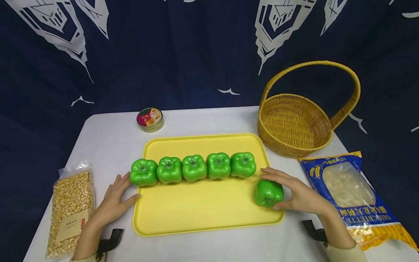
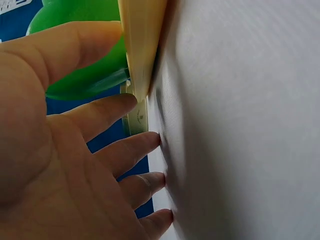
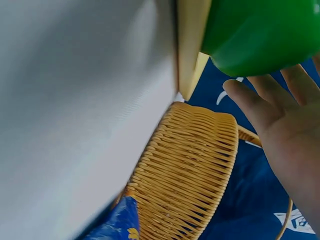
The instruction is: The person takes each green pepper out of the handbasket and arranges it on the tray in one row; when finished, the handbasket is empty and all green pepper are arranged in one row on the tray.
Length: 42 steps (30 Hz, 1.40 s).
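Several glossy green bell peppers (image 1: 194, 168) stand in a row across a yellow tray (image 1: 203, 207). The leftmost pepper (image 1: 144, 172) overlaps the tray's left rim. Beside that rim is my left hand (image 1: 115, 203), fingers spread, its thumb at the tray edge and several fingertips at the white tabletop in the left wrist view. At the tray's right side my right hand (image 1: 296, 191) holds a separate green bell pepper (image 1: 268, 193), thumb on the near side, fingers around the far side. That pepper is tilted, stem end toward me; in the right wrist view it hides some fingertips.
A wicker basket (image 1: 263, 136) with a tall handle stands at the back right. In front of it lies a blue pasta bag (image 1: 348, 185). A bag of corn kernels (image 1: 70, 200) lies at the left, and a round tin (image 1: 150, 120) sits behind the tray.
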Tool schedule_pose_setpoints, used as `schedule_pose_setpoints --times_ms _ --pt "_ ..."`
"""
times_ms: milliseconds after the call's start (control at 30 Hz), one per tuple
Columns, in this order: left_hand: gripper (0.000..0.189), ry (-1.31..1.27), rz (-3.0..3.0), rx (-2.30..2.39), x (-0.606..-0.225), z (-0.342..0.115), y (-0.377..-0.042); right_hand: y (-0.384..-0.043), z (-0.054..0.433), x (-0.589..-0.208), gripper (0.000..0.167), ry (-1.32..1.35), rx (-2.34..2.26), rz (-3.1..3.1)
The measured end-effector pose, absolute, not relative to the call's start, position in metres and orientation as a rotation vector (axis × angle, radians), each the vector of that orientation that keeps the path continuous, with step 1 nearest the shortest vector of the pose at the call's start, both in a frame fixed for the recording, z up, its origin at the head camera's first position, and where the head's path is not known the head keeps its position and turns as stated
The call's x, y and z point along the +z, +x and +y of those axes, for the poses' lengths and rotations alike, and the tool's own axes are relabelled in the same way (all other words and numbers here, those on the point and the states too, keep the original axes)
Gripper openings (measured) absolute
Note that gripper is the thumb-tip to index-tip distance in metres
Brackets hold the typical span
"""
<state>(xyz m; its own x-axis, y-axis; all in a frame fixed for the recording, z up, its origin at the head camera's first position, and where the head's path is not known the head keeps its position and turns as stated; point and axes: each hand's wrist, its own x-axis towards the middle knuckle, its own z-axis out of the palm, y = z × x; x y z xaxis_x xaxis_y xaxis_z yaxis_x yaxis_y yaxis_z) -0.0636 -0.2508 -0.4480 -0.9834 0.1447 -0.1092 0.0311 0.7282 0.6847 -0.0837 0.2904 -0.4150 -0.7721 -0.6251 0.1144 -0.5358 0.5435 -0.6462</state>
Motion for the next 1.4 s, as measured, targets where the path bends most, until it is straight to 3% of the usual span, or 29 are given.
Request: schedule_pose_setpoints --times_ms 400,833,1167,1400 --pt "0.076 0.134 2.789 1.099 -0.453 -0.247 -0.062 -0.08 0.289 -0.418 0.094 -0.969 -0.864 2.71" --pt "0.073 0.128 2.797 1.075 -0.453 -0.246 -0.063 -0.083 0.295 -0.42 0.09 -0.806 -0.958 2.761" --pt "0.074 0.125 2.805 1.07 -0.454 -0.248 -0.061 -0.099 0.306 -0.415 0.074 -0.635 -1.447 2.761" --pt "0.073 0.123 2.801 1.07 -0.453 -0.246 -0.063 -0.114 0.3 -0.415 0.065 -0.501 -1.548 2.772"
